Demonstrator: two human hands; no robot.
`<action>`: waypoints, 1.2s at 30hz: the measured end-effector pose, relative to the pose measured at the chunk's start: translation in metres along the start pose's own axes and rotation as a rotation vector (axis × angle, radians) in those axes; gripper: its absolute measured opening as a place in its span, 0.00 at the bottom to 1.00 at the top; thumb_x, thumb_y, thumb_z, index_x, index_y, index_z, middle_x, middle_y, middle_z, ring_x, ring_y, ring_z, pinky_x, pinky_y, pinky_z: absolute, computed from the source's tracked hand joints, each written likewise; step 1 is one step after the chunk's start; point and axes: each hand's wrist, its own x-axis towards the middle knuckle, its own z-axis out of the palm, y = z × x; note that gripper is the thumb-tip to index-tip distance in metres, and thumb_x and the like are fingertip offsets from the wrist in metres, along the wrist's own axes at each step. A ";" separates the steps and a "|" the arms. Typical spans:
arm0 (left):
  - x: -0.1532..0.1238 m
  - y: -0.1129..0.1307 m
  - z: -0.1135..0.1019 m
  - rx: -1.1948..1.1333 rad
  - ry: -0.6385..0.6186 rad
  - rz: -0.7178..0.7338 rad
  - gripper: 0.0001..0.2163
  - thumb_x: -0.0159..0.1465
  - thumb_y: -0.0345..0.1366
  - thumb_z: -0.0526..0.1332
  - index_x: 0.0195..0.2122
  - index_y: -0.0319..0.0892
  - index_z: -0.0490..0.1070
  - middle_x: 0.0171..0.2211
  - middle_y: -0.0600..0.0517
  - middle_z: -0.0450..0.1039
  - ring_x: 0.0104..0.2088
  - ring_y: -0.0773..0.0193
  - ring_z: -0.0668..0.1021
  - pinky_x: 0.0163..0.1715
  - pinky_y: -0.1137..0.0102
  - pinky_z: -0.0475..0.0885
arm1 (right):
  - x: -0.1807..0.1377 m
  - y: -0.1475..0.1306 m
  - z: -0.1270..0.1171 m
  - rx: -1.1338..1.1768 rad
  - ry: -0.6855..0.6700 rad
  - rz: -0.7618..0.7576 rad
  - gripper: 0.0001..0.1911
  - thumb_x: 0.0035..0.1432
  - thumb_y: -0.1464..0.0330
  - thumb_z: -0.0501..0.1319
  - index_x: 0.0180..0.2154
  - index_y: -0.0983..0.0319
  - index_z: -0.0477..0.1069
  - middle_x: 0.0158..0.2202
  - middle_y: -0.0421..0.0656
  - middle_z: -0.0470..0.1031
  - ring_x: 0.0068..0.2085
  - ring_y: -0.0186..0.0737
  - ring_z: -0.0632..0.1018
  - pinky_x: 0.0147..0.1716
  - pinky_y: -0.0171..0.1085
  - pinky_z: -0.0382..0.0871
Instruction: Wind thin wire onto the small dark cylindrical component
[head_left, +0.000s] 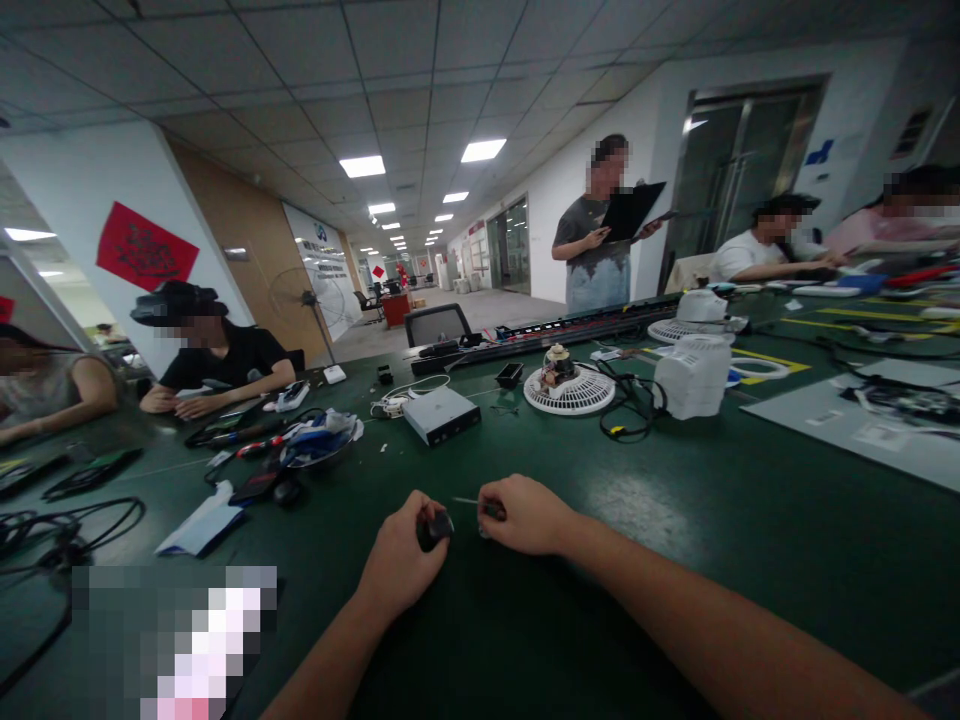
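Observation:
My left hand (405, 555) is closed around a small dark rounded object (438, 527), whose kind I cannot make out. Just to its right, the fingers of my right hand (521, 515) pinch a thin metal-looking rod (466, 500) that sticks out leftward, like a screwdriver shaft. Its other end is hidden in the fingers. A gap separates the rod's tip from the dark object. Both hands are low over the dark green table (480, 610). Beyond them lies a grey box-shaped device (441, 412) with a white cable (397, 403) beside it.
Behind my right hand are a round white fan grille (570, 398), a small black tray (509, 374) and a white plastic housing (691, 378). At the left lie a blue-and-white packet (201, 520) and black cables (67, 540). Several people sit around; one person (596, 240) stands holding a clipboard.

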 end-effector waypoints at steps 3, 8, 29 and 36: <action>0.001 -0.002 -0.002 0.051 0.014 -0.031 0.06 0.56 0.31 0.61 0.32 0.45 0.64 0.39 0.51 0.77 0.36 0.60 0.78 0.35 0.68 0.71 | 0.002 -0.001 0.001 0.005 0.071 0.120 0.12 0.56 0.58 0.60 0.37 0.59 0.76 0.29 0.42 0.76 0.30 0.37 0.75 0.26 0.34 0.59; 0.000 -0.001 -0.004 0.052 0.014 -0.064 0.05 0.56 0.34 0.61 0.33 0.45 0.65 0.41 0.50 0.77 0.39 0.59 0.79 0.35 0.67 0.71 | 0.002 0.000 0.005 -0.007 -0.051 0.182 0.19 0.44 0.50 0.68 0.33 0.57 0.77 0.32 0.42 0.78 0.33 0.42 0.77 0.27 0.35 0.62; -0.004 0.010 0.002 -0.214 -0.023 0.048 0.09 0.56 0.31 0.64 0.32 0.43 0.61 0.41 0.50 0.77 0.38 0.62 0.80 0.37 0.67 0.74 | 0.003 -0.007 0.013 0.589 0.084 -0.054 0.10 0.55 0.66 0.62 0.36 0.64 0.79 0.30 0.41 0.78 0.29 0.34 0.72 0.28 0.32 0.63; -0.005 0.013 0.000 -0.249 -0.002 0.089 0.09 0.56 0.29 0.63 0.31 0.43 0.61 0.42 0.49 0.77 0.40 0.61 0.80 0.40 0.65 0.75 | 0.004 -0.006 0.013 0.589 0.123 -0.047 0.09 0.51 0.69 0.66 0.37 0.64 0.76 0.32 0.40 0.77 0.29 0.32 0.71 0.29 0.31 0.63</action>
